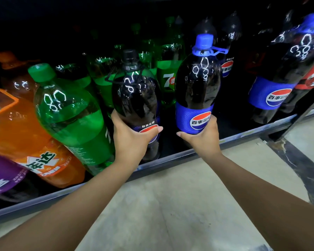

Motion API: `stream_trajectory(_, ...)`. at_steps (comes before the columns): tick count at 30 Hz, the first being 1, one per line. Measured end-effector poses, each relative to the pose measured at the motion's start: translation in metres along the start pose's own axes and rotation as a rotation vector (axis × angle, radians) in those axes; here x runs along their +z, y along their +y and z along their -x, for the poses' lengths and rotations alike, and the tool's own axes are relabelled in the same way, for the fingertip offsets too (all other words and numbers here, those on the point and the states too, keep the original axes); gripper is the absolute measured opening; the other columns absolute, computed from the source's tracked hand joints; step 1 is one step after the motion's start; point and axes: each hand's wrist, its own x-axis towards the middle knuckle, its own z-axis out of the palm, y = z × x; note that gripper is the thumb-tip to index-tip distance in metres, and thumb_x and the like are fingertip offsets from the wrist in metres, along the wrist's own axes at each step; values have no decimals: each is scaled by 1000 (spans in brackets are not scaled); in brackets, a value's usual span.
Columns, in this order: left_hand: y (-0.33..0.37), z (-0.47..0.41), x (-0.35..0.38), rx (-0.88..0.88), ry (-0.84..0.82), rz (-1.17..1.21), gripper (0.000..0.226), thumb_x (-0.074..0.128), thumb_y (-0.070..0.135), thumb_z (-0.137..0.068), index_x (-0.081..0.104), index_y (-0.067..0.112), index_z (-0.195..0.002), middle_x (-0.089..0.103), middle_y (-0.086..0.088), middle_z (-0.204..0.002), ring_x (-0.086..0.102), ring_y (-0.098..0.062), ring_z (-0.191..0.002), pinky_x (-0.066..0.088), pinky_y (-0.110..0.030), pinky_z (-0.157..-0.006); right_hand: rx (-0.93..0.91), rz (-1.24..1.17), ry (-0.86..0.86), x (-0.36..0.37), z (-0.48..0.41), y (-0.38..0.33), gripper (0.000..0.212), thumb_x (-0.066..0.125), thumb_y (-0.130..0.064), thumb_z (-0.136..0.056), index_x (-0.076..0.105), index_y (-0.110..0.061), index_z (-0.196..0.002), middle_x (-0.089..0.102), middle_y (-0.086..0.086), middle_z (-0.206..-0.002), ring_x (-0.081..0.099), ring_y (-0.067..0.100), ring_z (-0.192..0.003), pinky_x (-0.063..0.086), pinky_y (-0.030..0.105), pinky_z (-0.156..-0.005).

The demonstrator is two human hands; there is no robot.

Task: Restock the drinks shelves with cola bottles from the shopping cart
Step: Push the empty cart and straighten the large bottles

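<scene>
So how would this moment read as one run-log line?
left hand: grips black-capped cola bottle | right hand: grips blue-capped cola bottle | where: front of shelf

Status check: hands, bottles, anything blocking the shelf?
Left hand grips black-cap cola. Right hand grips blue-cap cola. Both at shelf edge. Green bottle close on left.

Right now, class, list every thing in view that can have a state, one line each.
Black-capped cola bottle, capped, upright, held by left hand.
Blue-capped cola bottle, capped, upright, held by right hand.
Left hand, curled round its bottle's lower part.
Right hand, curled round its bottle's lower part.
Green bottle, capped, untouched on shelf.
</scene>
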Motion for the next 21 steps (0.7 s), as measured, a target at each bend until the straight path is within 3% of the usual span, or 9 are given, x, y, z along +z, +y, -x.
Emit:
stream_trajectory(4, 0, -6, 13, 2, 15, 9, 102, 95, 30, -50, 36, 14, -131, 56, 6, -119, 55, -10, -105, 38, -9, -84, -15, 1, 5, -2, 0, -1, 94, 94, -40, -42, 43, -21, -119, 57, -2, -113, 56, 19, -109, 53, 37, -92)
stream_trajectory(8, 4, -11, 29, 1, 6, 8, 102, 94, 32, -49, 36, 13, -131, 55, 6, -120, 54, -8, -105, 36, -4, -82, -24, 9, -7, -4, 1, -4, 89, 94, -36, -44, 42, -23, -115, 57, -2, -112, 57, 15, -106, 53, 31, -90)
stream_trajectory(12, 4, -12, 36, 15, 8, 5, 103, 94, 35, -48, 36, 15, -131, 56, 4, -124, 56, -10, -110, 43, -17, -92, -21, 21, -13, -3, 0, -3, 94, 94, -37, -45, 43, -19, -121, 56, -1, -114, 56, 17, -109, 53, 28, -89)
stream_trajectory(17, 2, -11, 36, 34, 6, -20, 104, 93, 38, -48, 36, 16, -132, 57, 5, -125, 56, -10, -112, 46, -27, -98, -1, 33, -31, -2, -2, -2, 97, 94, -39, -45, 40, -19, -124, 55, 0, -117, 54, 20, -114, 54, 35, -92)
stream_trajectory(21, 0, -12, 37, 31, 5, -14, 108, 93, 39, -49, 34, 16, -137, 56, 5, -129, 55, -11, -116, 45, -25, -98, 9, 47, -44, -3, -2, -2, 98, 93, -40, -45, 39, -20, -124, 55, -1, -118, 53, 20, -114, 53, 36, -93)
